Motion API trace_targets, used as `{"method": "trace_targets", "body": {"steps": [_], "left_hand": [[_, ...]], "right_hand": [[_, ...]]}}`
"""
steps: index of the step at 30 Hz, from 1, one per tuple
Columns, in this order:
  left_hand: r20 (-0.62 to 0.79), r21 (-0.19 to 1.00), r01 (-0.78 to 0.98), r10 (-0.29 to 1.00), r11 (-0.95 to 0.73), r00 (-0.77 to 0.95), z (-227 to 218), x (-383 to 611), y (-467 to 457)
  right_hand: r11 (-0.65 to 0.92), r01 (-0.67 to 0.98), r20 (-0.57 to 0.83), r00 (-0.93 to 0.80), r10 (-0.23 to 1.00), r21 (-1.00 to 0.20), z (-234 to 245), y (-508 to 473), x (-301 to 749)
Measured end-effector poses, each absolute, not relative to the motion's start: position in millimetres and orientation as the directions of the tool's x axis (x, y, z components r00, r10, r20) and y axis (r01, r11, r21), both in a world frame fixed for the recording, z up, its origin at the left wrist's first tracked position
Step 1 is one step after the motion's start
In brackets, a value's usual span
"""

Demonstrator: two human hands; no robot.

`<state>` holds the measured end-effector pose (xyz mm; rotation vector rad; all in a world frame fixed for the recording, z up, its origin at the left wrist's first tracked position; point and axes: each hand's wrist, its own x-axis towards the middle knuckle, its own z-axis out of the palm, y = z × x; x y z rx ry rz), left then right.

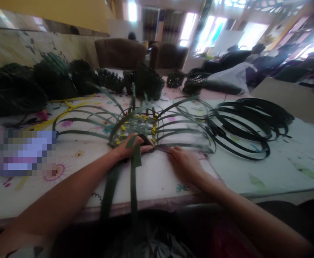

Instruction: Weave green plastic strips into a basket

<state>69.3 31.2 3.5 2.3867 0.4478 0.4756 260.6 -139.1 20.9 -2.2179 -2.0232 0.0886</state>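
Observation:
A flat woven base [139,126] of dark green strips lies on the table, with yellow ties along its edges. Its loose strip ends fan out to both sides and away from me. My left hand [131,147] is closed over the near edge, thumb and fingers around a folded green strip [137,157] whose tail hangs toward my lap. Just right of it, my right hand [185,164] has its fingertips pressed together on a strip at the near right corner. What lies under those fingertips is partly hidden.
Coils of green strip [276,111] lie on the right. Several dark green woven baskets [55,77] line the back, near a white plastic bag [233,79]. Yellow strips [48,120] and a pixelated object [28,152] are on the left. The table's edge runs close to my body.

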Motion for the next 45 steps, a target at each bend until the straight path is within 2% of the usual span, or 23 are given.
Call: {"method": "trace_targets", "body": {"steps": [3,5,9,12,15,18,20,22,24,26,29,33,36,39,45], "left_hand": [[0.210,0.659,0.199,0.431,-0.725,0.877,6,69,30],[0.210,0.663,0.188,0.421,-0.724,0.882,7,68,30],[0.218,0.669,0.161,0.399,-0.725,0.891,7,68,29],[0.225,0.664,0.163,0.403,-0.730,0.887,9,68,29],[0.211,0.665,0.185,0.419,-0.724,0.883,10,68,28],[0.193,0.675,0.196,0.426,-0.712,0.884,9,68,29],[0.195,0.677,0.197,0.430,-0.710,0.881,8,69,30],[0.199,0.670,0.195,0.426,-0.717,0.883,8,69,30],[0.208,0.663,0.194,0.426,-0.723,0.880,10,69,28],[0.213,0.657,0.197,0.431,-0.728,0.877,12,70,25],[0.209,0.653,0.209,0.438,-0.728,0.874,14,70,24],[0.220,0.633,0.199,0.421,-0.748,0.880,12,71,26],[0.237,0.613,0.194,0.412,-0.766,0.880,12,71,25],[0.212,0.605,0.232,0.435,-0.762,0.875,16,70,20],[0.231,0.648,0.255,0.504,-0.718,0.832,25,68,9]], "right_hand": [[-0.089,0.993,0.087,0.095,0.992,-0.079,16,-141,257],[-0.065,0.992,0.148,0.082,0.986,-0.112,10,-142,259],[0.008,0.945,0.250,0.078,0.965,-0.326,2,-142,269],[0.113,0.877,0.271,0.020,0.962,-0.467,7,-136,281],[0.206,0.779,0.206,-0.100,0.973,-0.593,11,-125,296],[0.131,0.688,0.091,-0.095,0.991,-0.714,10,-109,307],[0.190,0.676,0.167,-0.100,0.981,-0.712,9,-97,310],[0.350,0.713,0.339,-0.166,0.926,-0.607,10,-86,310],[0.455,0.754,0.437,-0.247,0.865,-0.474,15,-77,308],[0.473,0.787,0.434,-0.294,0.852,-0.395,22,-70,304],[0.523,0.773,0.403,-0.377,0.834,-0.359,32,-60,297],[0.603,0.651,0.338,-0.499,0.798,-0.460,33,-45,292],[0.520,0.657,0.287,-0.437,0.853,-0.545,24,-37,291],[0.468,0.650,0.302,-0.358,0.884,-0.599,14,-35,291],[0.375,0.599,0.243,-0.292,0.925,-0.708,12,-31,289]]}}
